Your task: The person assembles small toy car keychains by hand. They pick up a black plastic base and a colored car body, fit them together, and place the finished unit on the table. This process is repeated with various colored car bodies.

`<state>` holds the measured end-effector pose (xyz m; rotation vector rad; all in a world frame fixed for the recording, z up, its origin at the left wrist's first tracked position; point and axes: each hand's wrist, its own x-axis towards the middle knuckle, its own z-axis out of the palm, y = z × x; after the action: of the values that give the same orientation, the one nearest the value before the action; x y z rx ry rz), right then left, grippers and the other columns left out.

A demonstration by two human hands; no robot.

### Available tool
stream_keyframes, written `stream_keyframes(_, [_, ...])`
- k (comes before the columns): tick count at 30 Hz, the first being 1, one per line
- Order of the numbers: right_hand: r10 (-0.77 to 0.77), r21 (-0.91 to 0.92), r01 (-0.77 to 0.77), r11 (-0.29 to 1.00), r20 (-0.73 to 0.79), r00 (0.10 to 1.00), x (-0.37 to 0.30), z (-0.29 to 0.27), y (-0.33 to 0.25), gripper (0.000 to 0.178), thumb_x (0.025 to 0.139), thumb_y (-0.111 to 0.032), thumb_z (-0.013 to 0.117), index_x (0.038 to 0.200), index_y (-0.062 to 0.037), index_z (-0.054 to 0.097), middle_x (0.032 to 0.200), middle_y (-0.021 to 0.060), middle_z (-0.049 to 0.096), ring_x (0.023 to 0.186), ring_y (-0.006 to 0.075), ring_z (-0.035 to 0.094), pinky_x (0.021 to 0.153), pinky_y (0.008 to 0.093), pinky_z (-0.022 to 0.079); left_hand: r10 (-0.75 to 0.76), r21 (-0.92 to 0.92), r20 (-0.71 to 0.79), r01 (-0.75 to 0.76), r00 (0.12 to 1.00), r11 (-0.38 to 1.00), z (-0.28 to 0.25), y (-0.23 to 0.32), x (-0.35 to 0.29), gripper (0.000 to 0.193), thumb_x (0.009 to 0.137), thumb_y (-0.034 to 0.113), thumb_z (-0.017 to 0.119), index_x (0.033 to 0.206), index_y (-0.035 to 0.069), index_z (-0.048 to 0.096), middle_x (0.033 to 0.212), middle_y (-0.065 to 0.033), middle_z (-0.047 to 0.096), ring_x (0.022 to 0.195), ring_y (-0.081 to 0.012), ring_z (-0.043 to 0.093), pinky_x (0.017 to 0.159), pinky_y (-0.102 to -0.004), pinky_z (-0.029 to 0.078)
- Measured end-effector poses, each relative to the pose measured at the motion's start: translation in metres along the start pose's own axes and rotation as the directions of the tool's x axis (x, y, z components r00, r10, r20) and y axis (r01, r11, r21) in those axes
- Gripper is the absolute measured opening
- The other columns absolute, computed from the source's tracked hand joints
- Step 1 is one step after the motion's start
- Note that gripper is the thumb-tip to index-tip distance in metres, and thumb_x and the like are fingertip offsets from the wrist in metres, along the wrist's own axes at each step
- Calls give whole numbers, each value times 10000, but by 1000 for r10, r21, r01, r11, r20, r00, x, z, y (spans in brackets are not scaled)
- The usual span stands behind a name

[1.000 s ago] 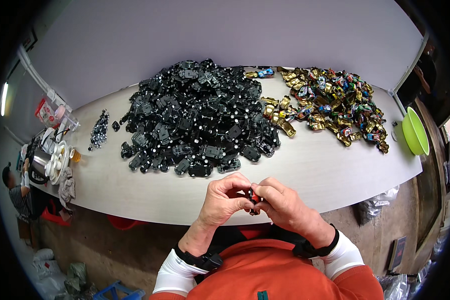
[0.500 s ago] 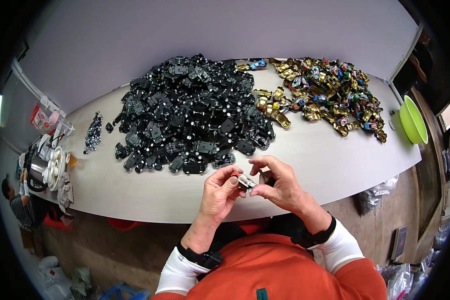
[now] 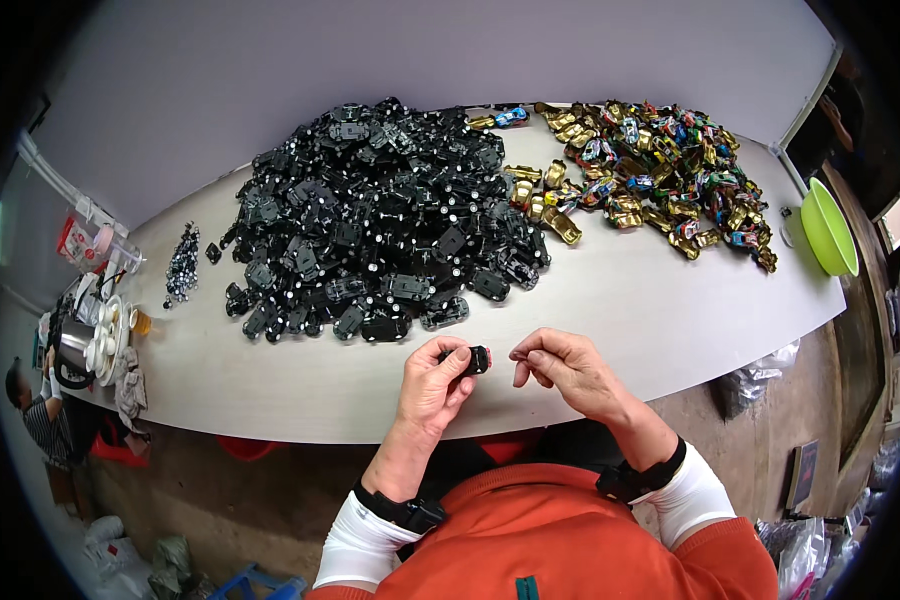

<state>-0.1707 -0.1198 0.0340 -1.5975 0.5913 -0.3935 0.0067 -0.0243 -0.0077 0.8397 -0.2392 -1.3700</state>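
Observation:
Between the thumb and fingers of my left hand (image 3: 426,388) is a small toy car (image 3: 479,360), its black side showing and a bit of red at its right end. A short gap to the right, my right hand (image 3: 572,376) is closed in a pinch, thumb against forefinger. Whatever may be between those fingertips is too small to make out. Beyond my hands rises a large heap of black toy car bases (image 3: 355,230) with small wheels. To its right lies a pile of gold and multicoloured toy car bodies (image 3: 660,170).
A small cluster of shiny little parts (image 3: 182,265) lies on the pale table (image 3: 230,380) at the left. By the right edge leans a lime-green bowl (image 3: 828,230). Cups on a tray (image 3: 110,340) stand far left, near another person (image 3: 45,415). Plastic bags (image 3: 755,385) sit below the table's right side.
The toy car in my left hand has turned from its white and red top to its black side. My right hand has drawn away from it, and its fingers have come together.

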Motion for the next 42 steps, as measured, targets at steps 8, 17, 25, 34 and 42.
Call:
stream_keyframes(8, [227, 461, -271, 845, 149, 962, -2, 0, 5, 171, 888, -135, 539, 989, 2, 559, 645, 2, 507, 521, 48, 400, 444, 197, 307, -3, 102, 58, -3, 998, 995, 6, -6, 0, 81, 821, 68, 640, 842, 40, 566, 687, -74, 597, 428, -84, 487, 327, -153, 289])
stream_keyframes(17, [185, 568, -283, 773, 225, 957, -2, 0, 14, 140, 886, -109, 532, 974, -2, 514, 654, 30, 516, 513, 64, 407, 442, 201, 308, -2, 160, 105, -15, 994, 987, 12, -7, -2, 79, 816, 61, 645, 828, 45, 568, 639, -33, 565, 435, -57, 485, 338, -155, 302])
stream_keyframes(25, [180, 506, -231, 831, 150, 972, -1, 3, 22, 95, 880, -80, 535, 946, -12, 533, 660, 14, 528, 539, 62, 439, 451, 202, 335, 76, 282, 50, -87, 996, 956, 17, -9, -1, 62, 819, 19, 624, 806, 36, 566, 604, -11, 554, 423, -43, 468, 339, -152, 304])
stream_keyframes(34, [202, 418, -191, 888, 20, 979, 6, 7, 30, 137, 888, -122, 537, 983, -24, 547, 650, -5, 497, 515, 40, 374, 445, 175, 279, 77, 256, -39, -65, 996, 965, 16, -16, 16, 80, 809, 13, 631, 789, 31, 555, 650, -45, 573, 420, -65, 477, 329, -167, 306])
stream_keyframes(42, [320, 673, -354, 649, 180, 930, 8, -12, 31, 124, 894, -104, 528, 988, -23, 536, 668, 10, 492, 503, 43, 320, 427, 175, 243, -46, 201, -45, 54, 998, 978, 14, -9, 26, 102, 808, 41, 640, 776, 41, 543, 659, -48, 561, 421, -88, 482, 316, -164, 269])
